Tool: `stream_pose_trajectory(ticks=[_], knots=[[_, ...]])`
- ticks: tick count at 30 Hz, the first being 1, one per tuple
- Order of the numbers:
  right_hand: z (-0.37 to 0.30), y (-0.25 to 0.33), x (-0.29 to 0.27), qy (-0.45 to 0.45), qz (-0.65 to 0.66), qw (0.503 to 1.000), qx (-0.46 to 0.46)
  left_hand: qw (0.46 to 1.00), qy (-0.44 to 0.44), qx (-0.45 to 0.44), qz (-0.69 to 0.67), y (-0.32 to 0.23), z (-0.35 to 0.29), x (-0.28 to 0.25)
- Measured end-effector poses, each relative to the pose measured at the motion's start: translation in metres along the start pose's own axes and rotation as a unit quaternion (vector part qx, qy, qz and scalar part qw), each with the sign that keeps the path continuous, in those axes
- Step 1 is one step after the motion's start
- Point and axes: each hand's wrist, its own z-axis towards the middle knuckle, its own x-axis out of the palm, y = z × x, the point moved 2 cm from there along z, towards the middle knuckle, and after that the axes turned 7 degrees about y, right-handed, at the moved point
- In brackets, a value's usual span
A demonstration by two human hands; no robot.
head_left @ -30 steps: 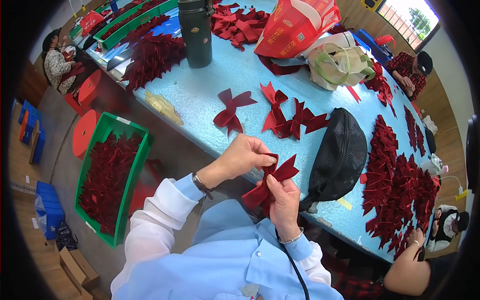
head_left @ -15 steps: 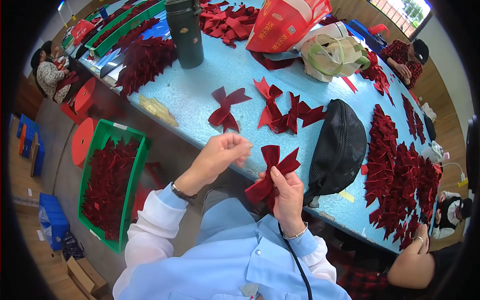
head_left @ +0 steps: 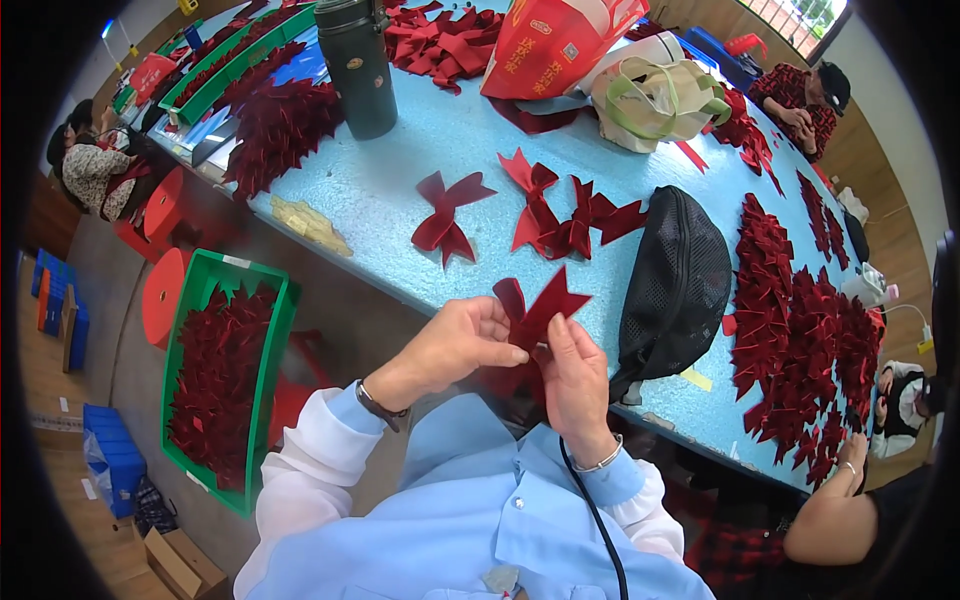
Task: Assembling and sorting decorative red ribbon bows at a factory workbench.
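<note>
Between my hands, just off the table's near edge, is a dark red velvet bow (head_left: 538, 312) with notched tails. My left hand (head_left: 465, 340) pinches its left side between thumb and fingers. My right hand (head_left: 574, 378) grips it from the right, thumb on the front. Part of the bow is hidden behind my fingers. On the blue table (head_left: 400, 262) beyond my hands lie a single red bow (head_left: 450, 215) and a small cluster of bows (head_left: 565, 215) to its right.
A black mesh pouch (head_left: 675, 285) lies right of my hands. A green crate (head_left: 182, 335) of bows stands at left beside red stools (head_left: 163, 298). A dark bottle (head_left: 362, 80), red bag (head_left: 555, 50) and cloth bag (head_left: 650, 105) stand farther back. A neighbour's arm (head_left: 835, 515) is at lower right.
My left hand has moved right and down from beside the bow and now grips it. The bow has turned in my right hand. The view has shifted slightly.
</note>
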Motion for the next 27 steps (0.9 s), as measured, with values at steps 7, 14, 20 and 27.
stream_pose_trajectory(ticks=[7, 14, 20, 27], knots=[[-0.001, 0.012, -0.003, 0.077, -0.030, 0.988, 0.128, 0.993, 0.004, 0.029, -0.115, -0.010, -0.005, -0.015], [0.004, 0.002, -0.001, 0.097, -0.050, 0.989, 0.098, 0.986, -0.011, 0.038, -0.163, -0.016, -0.006, -0.019], [0.005, 0.005, -0.007, 0.067, 0.004, 0.997, 0.039, 0.979, -0.049, 0.000, -0.197, -0.009, -0.003, -0.022], [0.001, 0.012, 0.001, 0.097, -0.171, 0.975, -0.101, 0.967, 0.017, 0.023, -0.253, -0.001, 0.001, -0.024]])
